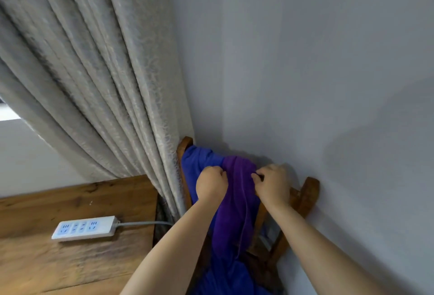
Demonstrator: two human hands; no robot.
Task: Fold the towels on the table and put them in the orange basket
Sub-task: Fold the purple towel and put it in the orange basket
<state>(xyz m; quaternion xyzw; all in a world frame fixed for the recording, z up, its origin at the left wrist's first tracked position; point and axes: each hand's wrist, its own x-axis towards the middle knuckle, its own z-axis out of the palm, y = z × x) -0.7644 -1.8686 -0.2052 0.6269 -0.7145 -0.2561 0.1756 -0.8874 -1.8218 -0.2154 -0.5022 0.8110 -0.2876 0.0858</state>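
A plain grey wall (305,60) fills the right side of the head-camera view, meeting a heavy grey patterned curtain (82,71) that hangs in deep folds on the left. A sliver of bright window shows at the far left edge behind the curtain.

Lower left is a wooden table (35,259) with visible grain. On it lies a white power strip (85,227) with pale blue socket faces; its grey cable (145,223) runs right toward the curtain. No brand name or writing on it can be read.

Between the curtain and the wall stands a wooden chair (307,193), its back pressed close to the wall. Two towels are draped over the chair back: a blue towel (199,158) on the left side and a purple towel (234,212) beside it, overlapping it and hanging down in a long fold toward the seat. More blue cloth shows at the bottom of the view.

Both bare forearms reach in from the bottom edge. The left hand (211,185) is curled into a fist at the top left edge of the purple towel, gripping it where it meets the blue one. The right hand (273,183) pinches the top right edge of the purple towel with its fingers curled in. The hands are level with each other, with the purple towel between them.
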